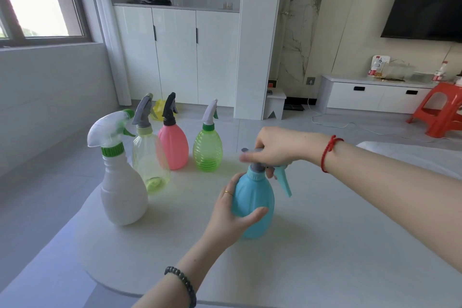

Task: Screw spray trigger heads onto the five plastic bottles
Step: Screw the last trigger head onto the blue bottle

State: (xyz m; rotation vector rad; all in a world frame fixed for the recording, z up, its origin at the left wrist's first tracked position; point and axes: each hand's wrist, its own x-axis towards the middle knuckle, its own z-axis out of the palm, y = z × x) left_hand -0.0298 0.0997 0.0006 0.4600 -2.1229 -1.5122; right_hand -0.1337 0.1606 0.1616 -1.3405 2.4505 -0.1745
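Observation:
A blue bottle stands on the pale table, a little right of centre. My left hand wraps its belly from the left. My right hand grips the grey trigger head sitting on its neck; the blue lever points right and down. Left of it stand a white bottle with a white-green head, a clear yellow bottle with a grey head, a pink bottle with a black head, and a green bottle with a white head.
The table's rounded edge runs along the left and front. Beyond it is grey floor, white cabinets, a low white unit and a red stool at the right.

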